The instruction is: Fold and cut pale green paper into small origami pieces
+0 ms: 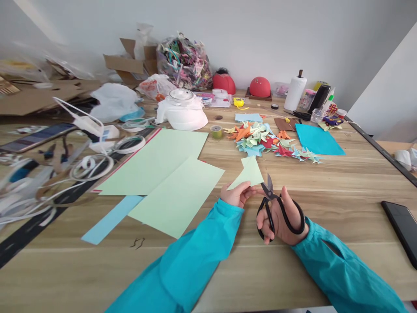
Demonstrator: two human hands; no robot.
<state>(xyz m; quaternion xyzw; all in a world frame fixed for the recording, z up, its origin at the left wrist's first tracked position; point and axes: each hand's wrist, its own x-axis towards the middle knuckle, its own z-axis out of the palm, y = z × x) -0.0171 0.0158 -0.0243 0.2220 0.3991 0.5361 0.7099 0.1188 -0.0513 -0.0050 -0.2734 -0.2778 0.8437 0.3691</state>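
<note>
My left hand point(236, 194) pinches the lower edge of a small pale green paper piece point(250, 172), holding it just above the wooden table point(342, 191). My right hand point(280, 216) grips black-handled scissors point(271, 204) with fingers through the loops. The blades point up and meet the paper's lower right edge. Both arms wear teal sleeves.
Two large pale green sheets point(163, 174) and a light blue strip point(110, 219) lie to the left. A pile of folded paper cranes point(267, 139) and a blue sheet point(317, 139) sit behind. A black phone point(402, 226) lies at right. Tape rolls and clutter fill the left side.
</note>
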